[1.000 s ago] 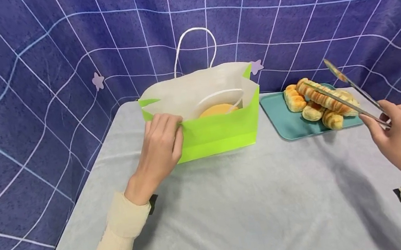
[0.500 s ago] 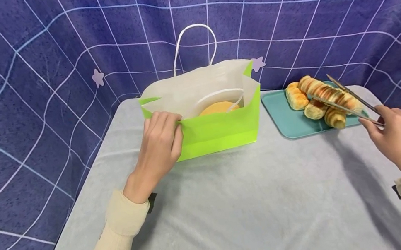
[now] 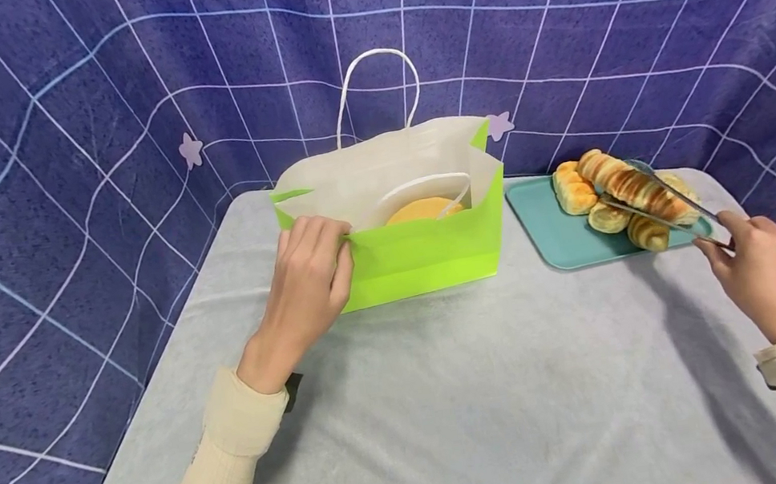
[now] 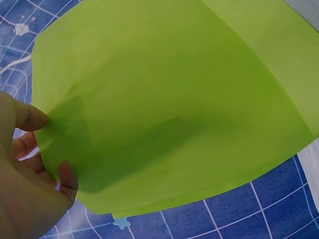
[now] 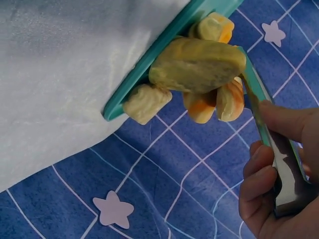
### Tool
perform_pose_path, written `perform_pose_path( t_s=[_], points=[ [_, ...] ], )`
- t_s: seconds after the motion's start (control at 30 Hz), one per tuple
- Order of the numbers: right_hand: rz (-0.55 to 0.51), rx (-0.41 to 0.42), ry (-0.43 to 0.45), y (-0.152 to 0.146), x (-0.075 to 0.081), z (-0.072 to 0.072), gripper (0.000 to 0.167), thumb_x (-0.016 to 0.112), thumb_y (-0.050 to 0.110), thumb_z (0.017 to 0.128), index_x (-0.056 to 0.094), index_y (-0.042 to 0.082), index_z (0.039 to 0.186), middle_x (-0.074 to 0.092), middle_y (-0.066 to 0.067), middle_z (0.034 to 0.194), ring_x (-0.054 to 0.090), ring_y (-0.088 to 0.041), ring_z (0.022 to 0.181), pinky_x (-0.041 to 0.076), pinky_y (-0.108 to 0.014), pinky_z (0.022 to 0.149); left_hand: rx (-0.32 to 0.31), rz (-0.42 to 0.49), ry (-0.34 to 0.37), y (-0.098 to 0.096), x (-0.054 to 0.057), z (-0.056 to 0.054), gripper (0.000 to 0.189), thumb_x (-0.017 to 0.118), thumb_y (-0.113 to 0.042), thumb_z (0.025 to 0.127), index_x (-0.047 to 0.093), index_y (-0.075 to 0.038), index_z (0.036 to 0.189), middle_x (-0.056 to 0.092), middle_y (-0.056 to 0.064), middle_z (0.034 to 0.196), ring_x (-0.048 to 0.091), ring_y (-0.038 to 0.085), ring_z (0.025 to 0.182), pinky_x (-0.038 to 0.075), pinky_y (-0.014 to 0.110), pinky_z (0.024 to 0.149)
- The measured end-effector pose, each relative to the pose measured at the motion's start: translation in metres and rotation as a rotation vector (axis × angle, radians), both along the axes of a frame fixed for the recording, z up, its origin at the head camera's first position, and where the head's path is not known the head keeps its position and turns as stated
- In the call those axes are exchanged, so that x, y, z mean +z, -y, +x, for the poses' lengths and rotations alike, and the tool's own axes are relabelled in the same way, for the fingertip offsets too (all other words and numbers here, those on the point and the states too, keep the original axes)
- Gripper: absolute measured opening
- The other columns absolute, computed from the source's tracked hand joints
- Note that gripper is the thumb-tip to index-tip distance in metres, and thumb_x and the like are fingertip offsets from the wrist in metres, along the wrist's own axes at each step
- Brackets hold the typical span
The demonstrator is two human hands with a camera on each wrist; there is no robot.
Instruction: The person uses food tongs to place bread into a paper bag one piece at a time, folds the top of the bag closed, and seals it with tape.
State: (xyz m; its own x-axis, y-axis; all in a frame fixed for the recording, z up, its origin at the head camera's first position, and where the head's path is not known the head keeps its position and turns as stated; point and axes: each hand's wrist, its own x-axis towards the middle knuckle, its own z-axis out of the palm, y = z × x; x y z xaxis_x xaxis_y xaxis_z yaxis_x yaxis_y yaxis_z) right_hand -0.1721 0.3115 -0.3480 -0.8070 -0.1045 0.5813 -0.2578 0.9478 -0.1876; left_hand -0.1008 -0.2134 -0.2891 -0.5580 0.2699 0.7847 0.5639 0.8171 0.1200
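At the middle of the table stands a lime-green paper bag (image 3: 427,261) with a white inside, its mouth open. My left hand (image 3: 310,272) pinches the bag's front rim near its left corner. A round yellow-orange item (image 3: 422,209) shows inside the bag, partly hidden. To the right, my right hand (image 3: 770,272) holds metal tongs (image 5: 286,186). Their two arms lie along either side of a long ridged bread roll (image 3: 631,184) on top of the pile. Whether they press on it cannot be told. Under and around it on a teal tray (image 3: 547,234) are several smaller breads (image 3: 574,188).
A white cord handle (image 3: 375,53) rises behind the bag, and another droops into its mouth. Pale grey cloth (image 3: 493,390) covers the table. A blue grid-patterned curtain (image 3: 523,40) with star shapes surrounds the back and sides.
My right hand has moved slightly left, bringing the tongs down from above the tray to either side of the long roll, their arms closer together. The left hand stays on the bag rim.
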Motion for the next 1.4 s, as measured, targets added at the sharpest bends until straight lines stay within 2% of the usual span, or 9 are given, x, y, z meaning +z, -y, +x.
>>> perform_pose_path(
  t_s=[0.1,0.3,0.57,0.7,0.97,1.17,1.3,1.4],
  points=[
    [-0.011,-0.02,-0.003,0.004,-0.002,0.001,0.023,0.076,0.013,0.085,0.06,0.003,0.098,0.054,-0.021,0.069,0.047,-0.052,0.049,0.023,-0.054,0.036,-0.001,0.012,0.002,0.0,-0.001,0.0,0.015,0.05,-0.004,0.095,0.064,-0.001,0.099,0.059,0.01,0.089,0.052,0.031,0.086,0.031,0.041,0.068],
    [-0.018,-0.039,-0.027,0.009,-0.007,0.002,0.019,0.073,0.009,0.087,0.057,0.0,0.094,0.057,-0.027,0.073,0.045,-0.062,0.054,0.022,-0.056,0.037,-0.001,0.002,0.012,0.0,-0.002,-0.001,0.016,0.049,-0.004,0.095,0.064,0.0,0.099,0.06,0.011,0.091,0.052,0.031,0.087,0.031,0.04,0.068],
    [-0.041,-0.049,-0.017,0.007,-0.011,0.004,0.016,0.07,0.011,0.09,0.057,0.001,0.087,0.058,-0.026,0.071,0.045,-0.06,0.053,0.022,-0.055,0.037,-0.007,-0.005,0.014,0.0,-0.005,0.001,0.016,0.049,-0.005,0.095,0.064,0.0,0.099,0.06,0.011,0.092,0.053,0.031,0.087,0.032,0.041,0.068],
    [-0.048,-0.039,-0.043,0.008,-0.015,0.006,0.018,0.07,0.011,0.089,0.055,0.003,0.083,0.058,-0.023,0.07,0.044,-0.057,0.05,0.02,-0.052,0.037,-0.011,-0.006,0.013,-0.001,-0.006,0.001,0.016,0.05,-0.004,0.094,0.064,0.0,0.1,0.06,0.011,0.092,0.053,0.031,0.087,0.031,0.041,0.068],
    [-0.069,-0.009,-0.136,0.01,-0.015,0.011,0.023,0.071,0.012,0.088,0.051,0.005,0.079,0.057,-0.019,0.066,0.041,-0.047,0.043,0.017,-0.048,0.038,-0.007,-0.007,0.021,-0.002,-0.005,0.002,0.017,0.05,-0.005,0.095,0.064,0.0,0.101,0.061,0.011,0.093,0.053,0.03,0.088,0.031,0.04,0.069],
    [-0.088,0.048,-0.24,0.019,-0.001,0.021,0.016,0.072,0.014,0.087,0.063,0.002,0.094,0.06,-0.018,0.069,0.049,-0.04,0.048,0.018,-0.042,0.039,0.002,-0.009,0.02,-0.002,-0.003,0.002,0.017,0.049,-0.006,0.096,0.064,0.0,0.102,0.061,0.011,0.093,0.053,0.03,0.09,0.032,0.04,0.069],
    [-0.11,0.09,-0.318,0.03,0.013,0.032,0.021,0.072,0.02,0.088,0.069,0.004,0.102,0.061,-0.015,0.07,0.047,-0.012,0.052,0.022,-0.034,0.041,0.007,-0.005,0.013,-0.002,-0.003,0.001,0.015,0.05,-0.005,0.095,0.064,-0.001,0.102,0.061,0.011,0.093,0.053,0.03,0.089,0.031,0.04,0.069],
    [-0.111,0.115,-0.381,0.041,0.027,0.041,0.027,0.068,0.029,0.092,0.071,0.005,0.105,0.061,-0.014,0.069,0.043,-0.005,0.055,0.025,-0.03,0.043,0.012,0.0,0.011,-0.002,-0.003,0.001,0.015,0.051,-0.005,0.094,0.064,0.0,0.101,0.061,0.011,0.093,0.053,0.03,0.088,0.03,0.04,0.069]
  ],
)
